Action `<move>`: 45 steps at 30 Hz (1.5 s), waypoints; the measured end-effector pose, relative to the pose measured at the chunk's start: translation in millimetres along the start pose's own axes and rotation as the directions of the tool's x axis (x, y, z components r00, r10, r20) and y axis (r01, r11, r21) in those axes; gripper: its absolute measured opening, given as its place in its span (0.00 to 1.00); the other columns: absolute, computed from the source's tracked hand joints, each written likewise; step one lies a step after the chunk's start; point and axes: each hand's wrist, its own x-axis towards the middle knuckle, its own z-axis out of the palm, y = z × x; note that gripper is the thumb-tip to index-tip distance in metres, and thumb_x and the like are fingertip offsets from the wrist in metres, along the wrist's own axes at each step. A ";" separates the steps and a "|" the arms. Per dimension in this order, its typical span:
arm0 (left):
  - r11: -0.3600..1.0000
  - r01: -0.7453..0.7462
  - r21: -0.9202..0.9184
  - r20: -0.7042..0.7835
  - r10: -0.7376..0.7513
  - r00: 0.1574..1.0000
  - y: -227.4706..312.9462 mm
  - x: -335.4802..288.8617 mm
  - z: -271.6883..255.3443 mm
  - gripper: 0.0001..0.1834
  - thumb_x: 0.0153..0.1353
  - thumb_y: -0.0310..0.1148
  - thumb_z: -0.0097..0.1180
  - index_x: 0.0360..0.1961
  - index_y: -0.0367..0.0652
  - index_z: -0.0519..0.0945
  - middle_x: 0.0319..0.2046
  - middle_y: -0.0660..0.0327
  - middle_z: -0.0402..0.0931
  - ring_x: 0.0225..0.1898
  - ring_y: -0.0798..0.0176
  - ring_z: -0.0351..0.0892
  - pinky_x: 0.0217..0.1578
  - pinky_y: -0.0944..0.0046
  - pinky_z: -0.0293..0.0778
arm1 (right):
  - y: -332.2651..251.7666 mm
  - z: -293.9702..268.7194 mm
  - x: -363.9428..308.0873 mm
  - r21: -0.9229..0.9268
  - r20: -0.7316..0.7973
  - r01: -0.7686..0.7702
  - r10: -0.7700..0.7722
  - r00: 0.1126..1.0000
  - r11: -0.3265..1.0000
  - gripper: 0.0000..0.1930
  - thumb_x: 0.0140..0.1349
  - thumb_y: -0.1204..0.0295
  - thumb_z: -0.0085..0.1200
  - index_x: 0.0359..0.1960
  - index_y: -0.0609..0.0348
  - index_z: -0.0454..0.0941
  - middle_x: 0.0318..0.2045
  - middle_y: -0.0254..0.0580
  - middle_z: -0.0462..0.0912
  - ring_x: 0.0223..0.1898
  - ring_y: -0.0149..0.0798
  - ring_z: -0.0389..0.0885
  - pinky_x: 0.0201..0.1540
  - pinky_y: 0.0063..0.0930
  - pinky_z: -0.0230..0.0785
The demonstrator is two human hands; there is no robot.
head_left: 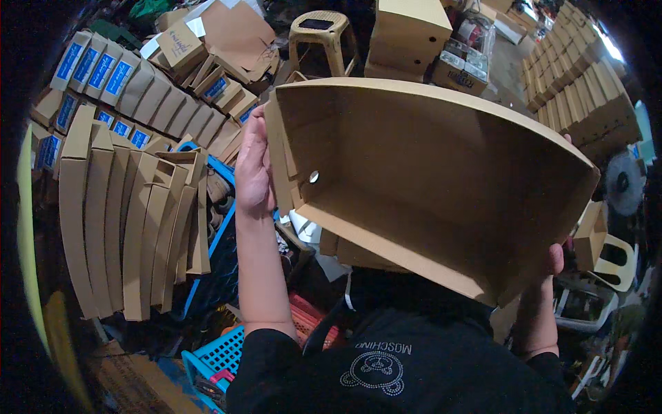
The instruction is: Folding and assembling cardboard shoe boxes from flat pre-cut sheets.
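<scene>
An open brown cardboard box (414,152) is held up in front of my chest, tilted, its hollow inside facing me. A small round hole shows near its left end. My left hand (254,169) presses against the box's left end, with its fingers partly hidden along the outer side. At the opposite end my right hand (556,260) grips the box; only the thumb and a bit of a fingertip show, the rest being behind the cardboard. Both forearms come up from below on either side of the box.
To the left, nested cardboard box parts (138,228) stand by a blue crate (224,238). Behind them are rows of blue-labelled boxes (100,72). A wicker-patterned stool (318,27) stands at the back; tall box stacks (586,83) and a fan (624,183) are right. A light-blue basket (221,355) sits low.
</scene>
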 end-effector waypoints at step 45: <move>0.485 -0.245 0.839 0.053 0.376 0.925 -9.7 6.7 19.5 0.15 0.75 0.26 0.53 0.58 0.38 0.66 0.52 0.50 0.77 0.56 0.55 0.77 0.60 0.56 0.70 | -3.3 17.2 -28.4 -0.307 0.019 -0.049 0.057 0.998 0.951 0.68 0.38 0.44 0.74 0.74 0.69 0.45 0.66 0.51 0.64 0.65 0.49 0.68 0.69 0.47 0.63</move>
